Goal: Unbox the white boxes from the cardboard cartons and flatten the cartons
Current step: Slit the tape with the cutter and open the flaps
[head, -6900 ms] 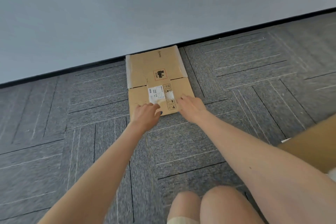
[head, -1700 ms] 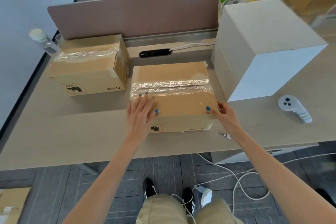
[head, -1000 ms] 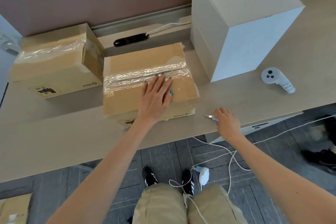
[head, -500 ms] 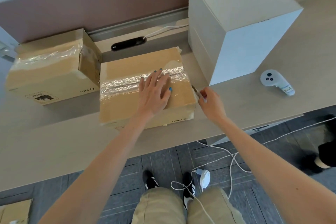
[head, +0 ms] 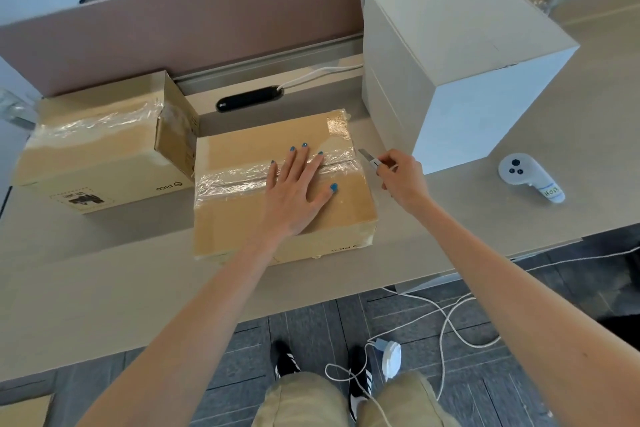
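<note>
One carton [head: 239, 149], long axis left-right, under flat left hand [head: 298, 191]; right hand [head: 403, 180] pinches cutter [head: 370, 158] aimed far-left.

Head cam, close, down-fwd over desk [head: 86, 281].

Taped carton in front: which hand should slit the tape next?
Right. The right hand grips the cutter near the end of the tape; the left hand lies flat on the carton, steadying it.
</note>
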Tool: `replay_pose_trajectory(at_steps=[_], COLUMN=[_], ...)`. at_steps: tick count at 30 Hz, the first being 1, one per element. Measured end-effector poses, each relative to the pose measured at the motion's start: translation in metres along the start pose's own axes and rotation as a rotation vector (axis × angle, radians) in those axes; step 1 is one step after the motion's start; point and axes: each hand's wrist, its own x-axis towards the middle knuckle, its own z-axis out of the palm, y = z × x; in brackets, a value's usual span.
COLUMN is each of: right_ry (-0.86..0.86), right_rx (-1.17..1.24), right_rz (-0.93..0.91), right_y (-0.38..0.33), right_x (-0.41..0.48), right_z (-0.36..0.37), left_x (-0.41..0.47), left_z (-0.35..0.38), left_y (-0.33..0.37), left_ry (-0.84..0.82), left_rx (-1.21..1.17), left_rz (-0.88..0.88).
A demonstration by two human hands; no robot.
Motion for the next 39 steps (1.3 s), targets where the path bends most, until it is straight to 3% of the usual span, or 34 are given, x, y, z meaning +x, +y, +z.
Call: replay_pose_trajectory(at_steps=[10, 26, 39], right_ry=[-0.020, -0.112, -0.122], right_rx=[-0.010, -0.259, -0.284], right_rz=[-0.051, -0.214, -0.177], right_y=[-0.008, -0.019, -0.014], right_x=[0.003, 0.011, -0.030], right_z=[-0.010, -0.029, -0.024], left_x=[-0.001, -0.001, 0.002], left_z=[0.003, 0.003, -0.001], left_y=[-0.001, -0.001, -0.001], left_ry=[0.023, 0.054, 0.013], left_rx=[0.009, 0.002, -0.015], left_rz=[0.008, -0.006, -0.009])
